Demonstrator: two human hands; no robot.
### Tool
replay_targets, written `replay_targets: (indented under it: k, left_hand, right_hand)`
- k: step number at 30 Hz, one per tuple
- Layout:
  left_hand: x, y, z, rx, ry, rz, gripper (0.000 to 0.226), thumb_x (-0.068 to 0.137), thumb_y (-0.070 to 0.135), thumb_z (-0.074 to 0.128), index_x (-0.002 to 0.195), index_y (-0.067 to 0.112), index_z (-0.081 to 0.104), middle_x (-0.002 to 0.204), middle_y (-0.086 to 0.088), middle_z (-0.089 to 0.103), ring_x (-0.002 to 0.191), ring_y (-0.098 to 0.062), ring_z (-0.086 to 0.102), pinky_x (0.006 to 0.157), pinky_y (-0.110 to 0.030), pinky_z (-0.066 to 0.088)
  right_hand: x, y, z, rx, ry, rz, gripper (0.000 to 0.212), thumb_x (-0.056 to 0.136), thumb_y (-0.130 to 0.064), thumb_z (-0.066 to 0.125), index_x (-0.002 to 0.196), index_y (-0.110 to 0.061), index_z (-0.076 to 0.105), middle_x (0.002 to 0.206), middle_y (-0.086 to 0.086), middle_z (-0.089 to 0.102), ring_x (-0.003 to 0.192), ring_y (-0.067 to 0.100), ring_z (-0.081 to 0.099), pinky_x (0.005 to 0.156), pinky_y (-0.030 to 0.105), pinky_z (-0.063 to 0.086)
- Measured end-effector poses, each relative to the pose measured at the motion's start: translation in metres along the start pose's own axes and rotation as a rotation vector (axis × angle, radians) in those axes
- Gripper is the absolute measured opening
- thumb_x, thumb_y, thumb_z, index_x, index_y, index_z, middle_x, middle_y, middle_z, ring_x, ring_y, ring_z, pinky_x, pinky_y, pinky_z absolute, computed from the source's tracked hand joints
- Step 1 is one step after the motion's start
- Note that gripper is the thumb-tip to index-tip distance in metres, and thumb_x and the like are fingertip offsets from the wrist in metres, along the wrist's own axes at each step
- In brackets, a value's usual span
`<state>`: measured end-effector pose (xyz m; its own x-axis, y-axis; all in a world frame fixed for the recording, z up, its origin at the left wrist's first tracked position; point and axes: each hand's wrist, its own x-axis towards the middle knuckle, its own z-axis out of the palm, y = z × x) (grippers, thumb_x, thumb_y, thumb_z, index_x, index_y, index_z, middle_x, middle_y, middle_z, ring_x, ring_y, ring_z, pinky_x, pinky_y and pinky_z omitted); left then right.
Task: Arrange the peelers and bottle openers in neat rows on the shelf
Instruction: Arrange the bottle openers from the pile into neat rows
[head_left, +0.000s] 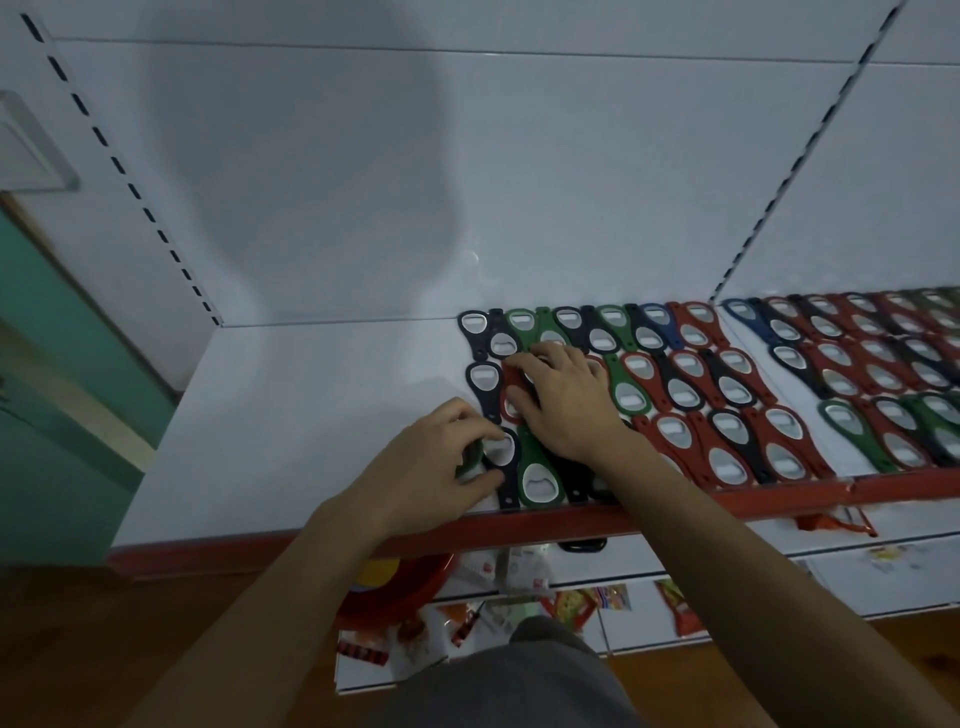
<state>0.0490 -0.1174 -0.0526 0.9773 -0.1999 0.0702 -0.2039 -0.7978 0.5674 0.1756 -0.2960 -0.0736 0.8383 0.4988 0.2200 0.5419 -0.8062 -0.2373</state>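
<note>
the left hand (431, 462) is curling its fingers and thumb around a green bottle opener (471, 456), pinching it at the near left corner of the rows, just beside a black bottle opener (503, 457). the right hand (563, 402) is lying palm down over the middle row, its fingers loosely bent and spread, the tips pressing on a red bottle opener (511, 387); it is gripping nothing that shows. the other bottle openers (685, 384), red, green, black and blue, are lying in three rows on the white shelf (311, 415), running from its middle off to the right. a red strip (519, 525) is edging the shelf front. below it, snack packets (571, 603) and a red bowl (395, 587) are sitting on a lower level.
</note>
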Motion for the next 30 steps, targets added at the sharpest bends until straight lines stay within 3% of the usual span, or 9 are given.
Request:
replay_targets:
  k: [3, 6, 8, 13, 17, 20, 23, 26, 30]
  left_hand:
    - [0.007, 0.000, -0.011, -0.317, 0.058, -0.079, 0.048, 0.098, 0.002, 0.049, 0.142, 0.023, 0.050, 0.111, 0.012, 0.054, 0.081, -0.001, 0.056, 0.073, -0.017, 0.044]
    - [0.020, 0.006, -0.020, -0.767, 0.188, -0.196, 0.039, 0.107, 0.002, 0.042, 0.137, 0.024, 0.051, 0.118, 0.008, 0.069, 0.101, -0.009, 0.071, 0.087, -0.028, 0.057]
    - [0.028, 0.009, -0.024, -0.903, 0.291, -0.239, 0.031, 0.107, 0.007, 0.048, 0.120, 0.029, 0.065, 0.108, 0.005, 0.076, 0.101, -0.018, 0.075, 0.091, -0.037, 0.059]
    - [0.036, -0.012, -0.026, -0.568, 0.426, -0.217, 0.029, 0.108, 0.027, 0.047, 0.113, 0.016, 0.073, 0.093, 0.003, 0.076, 0.085, -0.014, 0.073, 0.081, -0.041, 0.061]
    - [0.038, -0.041, -0.039, -0.299, 0.511, -0.295, 0.032, 0.110, 0.028, 0.038, 0.127, 0.020, 0.064, 0.116, 0.005, 0.069, 0.093, -0.008, 0.068, 0.087, -0.033, 0.054]
    - [0.043, -0.061, -0.047, -0.058, 0.403, -0.314, 0.029, 0.107, 0.019, 0.044, 0.127, 0.017, 0.065, 0.119, -0.004, 0.065, 0.098, -0.020, 0.063, 0.090, -0.032, 0.048]
    - [0.055, -0.081, -0.045, 0.090, 0.291, -0.314, 0.029, 0.105, 0.028, 0.051, 0.128, 0.017, 0.065, 0.118, -0.005, 0.059, 0.102, -0.024, 0.062, 0.092, -0.040, 0.051]
    - [0.067, -0.091, -0.040, 0.194, 0.269, -0.290, 0.035, 0.104, 0.037, 0.049, 0.129, 0.016, 0.063, 0.121, -0.002, 0.055, 0.094, -0.024, 0.063, 0.083, -0.042, 0.054]
    - [0.078, -0.094, -0.038, 0.285, 0.321, -0.229, 0.032, 0.105, 0.030, 0.042, 0.126, 0.017, 0.062, 0.126, 0.003, 0.054, 0.084, -0.024, 0.064, 0.071, -0.037, 0.052]
  right_hand:
    - [0.000, -0.003, -0.007, 0.078, 0.073, -0.037, 0.038, 0.100, -0.042, 0.052, 0.136, -0.030, 0.055, 0.135, -0.001, 0.054, 0.128, 0.024, 0.045, 0.102, 0.052, 0.040]
    - [0.004, -0.015, -0.016, 0.446, 0.112, -0.082, 0.032, 0.100, -0.033, 0.057, 0.130, -0.022, 0.061, 0.116, -0.003, 0.062, 0.104, 0.016, 0.057, 0.090, 0.038, 0.050]
    - [0.008, -0.028, -0.023, 0.614, 0.106, -0.125, 0.029, 0.099, -0.027, 0.063, 0.127, -0.019, 0.065, 0.105, -0.004, 0.064, 0.088, 0.011, 0.061, 0.079, 0.027, 0.052]
    - [0.027, -0.045, -0.026, 0.792, 0.139, -0.127, 0.013, 0.092, -0.007, 0.072, 0.104, -0.006, 0.075, 0.083, -0.004, 0.072, 0.070, 0.001, 0.066, 0.064, 0.013, 0.049]
    - [0.056, -0.040, -0.022, 0.773, 0.238, -0.144, 0.009, 0.086, -0.013, 0.079, 0.089, -0.022, 0.079, 0.080, -0.013, 0.073, 0.067, 0.009, 0.068, 0.067, 0.029, 0.057]
    - [0.078, -0.040, -0.007, 0.535, 0.191, -0.352, 0.017, 0.082, -0.008, 0.081, 0.094, -0.020, 0.082, 0.088, -0.005, 0.074, 0.073, 0.009, 0.067, 0.074, 0.026, 0.057]
    - [0.090, -0.041, 0.006, 0.378, 0.091, -0.458, 0.016, 0.081, -0.014, 0.082, 0.096, -0.020, 0.082, 0.094, 0.000, 0.074, 0.082, 0.016, 0.069, 0.079, 0.034, 0.058]
    - [0.089, -0.037, 0.008, 0.301, 0.033, -0.446, 0.016, 0.085, -0.027, 0.080, 0.099, -0.019, 0.080, 0.095, -0.001, 0.073, 0.086, 0.017, 0.064, 0.082, 0.033, 0.053]
    - [0.083, -0.013, 0.012, 0.193, 0.192, -0.257, 0.019, 0.091, -0.027, 0.070, 0.106, -0.016, 0.076, 0.106, 0.003, 0.074, 0.097, 0.028, 0.061, 0.088, 0.041, 0.052]
